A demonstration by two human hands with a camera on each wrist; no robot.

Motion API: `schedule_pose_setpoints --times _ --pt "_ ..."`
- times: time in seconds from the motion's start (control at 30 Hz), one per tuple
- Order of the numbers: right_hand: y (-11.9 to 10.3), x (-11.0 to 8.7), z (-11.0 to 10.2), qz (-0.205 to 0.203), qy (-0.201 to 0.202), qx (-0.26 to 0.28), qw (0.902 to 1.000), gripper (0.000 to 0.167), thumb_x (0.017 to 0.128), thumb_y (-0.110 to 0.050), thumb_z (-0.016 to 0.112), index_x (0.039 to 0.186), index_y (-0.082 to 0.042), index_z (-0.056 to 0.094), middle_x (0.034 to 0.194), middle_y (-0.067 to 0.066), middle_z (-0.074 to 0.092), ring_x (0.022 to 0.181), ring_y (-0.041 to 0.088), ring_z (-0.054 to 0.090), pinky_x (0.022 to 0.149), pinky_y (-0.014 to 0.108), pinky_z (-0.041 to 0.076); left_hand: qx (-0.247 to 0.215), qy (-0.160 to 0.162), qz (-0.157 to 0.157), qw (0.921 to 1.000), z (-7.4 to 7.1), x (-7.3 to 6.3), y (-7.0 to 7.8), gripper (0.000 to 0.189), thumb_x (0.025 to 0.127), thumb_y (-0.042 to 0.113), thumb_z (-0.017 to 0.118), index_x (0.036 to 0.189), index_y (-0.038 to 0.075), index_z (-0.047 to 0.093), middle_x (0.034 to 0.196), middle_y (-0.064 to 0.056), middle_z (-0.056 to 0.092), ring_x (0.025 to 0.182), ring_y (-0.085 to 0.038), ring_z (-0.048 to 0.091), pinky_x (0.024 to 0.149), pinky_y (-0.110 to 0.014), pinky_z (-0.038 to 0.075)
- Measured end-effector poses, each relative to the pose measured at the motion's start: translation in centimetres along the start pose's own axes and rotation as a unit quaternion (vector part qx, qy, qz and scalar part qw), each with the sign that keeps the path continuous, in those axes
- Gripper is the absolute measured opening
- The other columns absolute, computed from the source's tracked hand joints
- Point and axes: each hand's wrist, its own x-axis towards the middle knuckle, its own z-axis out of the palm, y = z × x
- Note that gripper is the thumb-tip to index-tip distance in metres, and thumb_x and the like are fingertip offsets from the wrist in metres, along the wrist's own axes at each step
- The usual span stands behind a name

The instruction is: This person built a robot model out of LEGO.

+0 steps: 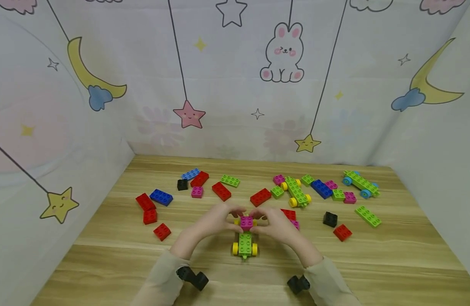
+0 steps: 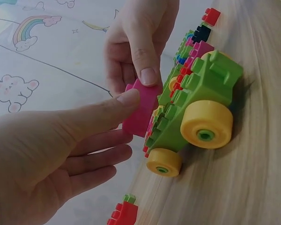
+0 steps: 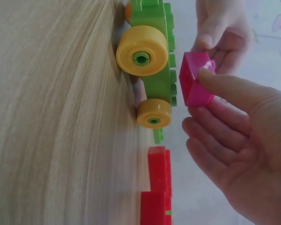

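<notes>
Pinching the pink brick [image 1: 246,222] from both sides, the fingers of your left hand [image 1: 220,220] and your right hand [image 1: 274,223] hold it just above the far half of the green car base [image 1: 245,243], apart from its studs. The base stands on yellow wheels [image 1: 254,249] on the tabletop [image 1: 235,287]. Beyond your hands lies a red brick [image 1: 260,197]; farther right stand a yellow-wheeled base [image 1: 296,192] and a blue-wheeled base [image 1: 361,183].
</notes>
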Motion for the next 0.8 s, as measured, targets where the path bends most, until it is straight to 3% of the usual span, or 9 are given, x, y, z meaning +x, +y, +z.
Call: schedule_pose_setpoints --times 0.47,0.8 --pt "-0.02 0.12 0.25 0.004 -0.009 0.006 0.9999 0.027 0.086 -0.013 0.075 0.111 -0.007 0.067 0.110 0.007 0.070 0.104 0.026 0.064 0.092 0.046 0.053 0.008 -0.012 0.008 0.9999 -0.20 -0.08 0.01 0.028 0.085 0.016 0.076 0.111 0.005 0.073 0.106 -0.007 0.073 0.099 -0.022 0.066 0.090 -0.042 0.054" --pt "0.07 0.14 0.29 0.005 -0.021 -0.001 0.9998 0.029 0.086 -0.016 0.075 0.112 -0.007 0.067 0.112 0.006 0.069 0.105 0.024 0.064 0.093 0.045 0.053 0.033 -0.017 -0.003 0.9993 -0.04 0.02 -0.05 0.028 0.086 0.017 0.076 0.111 0.006 0.073 0.106 -0.005 0.073 0.099 -0.019 0.065 0.089 -0.038 0.055"
